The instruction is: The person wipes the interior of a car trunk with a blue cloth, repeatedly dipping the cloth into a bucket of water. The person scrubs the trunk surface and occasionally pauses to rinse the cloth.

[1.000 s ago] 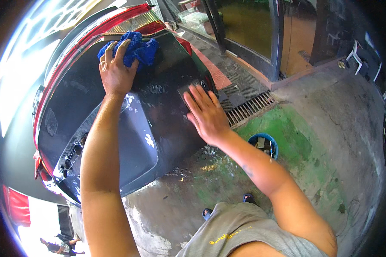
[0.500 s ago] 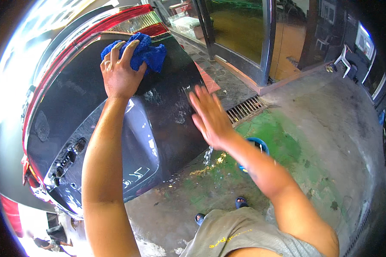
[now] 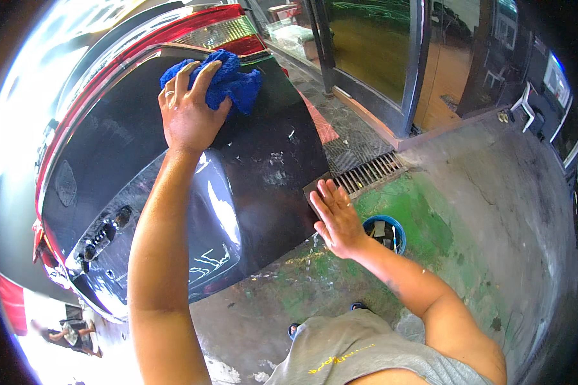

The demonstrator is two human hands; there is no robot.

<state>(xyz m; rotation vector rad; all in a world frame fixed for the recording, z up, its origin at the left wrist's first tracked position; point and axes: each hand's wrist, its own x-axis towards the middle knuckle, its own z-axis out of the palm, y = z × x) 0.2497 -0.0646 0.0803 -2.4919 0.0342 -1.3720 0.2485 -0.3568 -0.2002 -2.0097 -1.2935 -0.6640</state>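
My left hand (image 3: 192, 119) is closed on a bunched blue cloth (image 3: 241, 86), resting on the upper part of a dark car tailgate panel (image 3: 263, 212) below the red and clear tail light (image 3: 228, 35). Wet-looking pale smears mark the panel between my hands. At the panel's lower right corner, my right hand (image 3: 340, 221) lies flat with its fingers nearly straight. Under its fingertips shows the edge of a thin brownish sheet (image 3: 311, 191), like sandpaper; the hand covers the rest.
A blue bucket (image 3: 401, 234) with items in it stands on the green-stained floor, right of my hand. Behind it runs a metal drain grate (image 3: 372, 174) before glass doors (image 3: 369, 51). A white chair (image 3: 526, 106) stands far right. Another person (image 3: 74, 333) appears at lower left.
My right hand has moved down and right across the panel to its corner, uncovering pale smears. My left hand keeps the cloth near the same spot. The view has shifted slightly.
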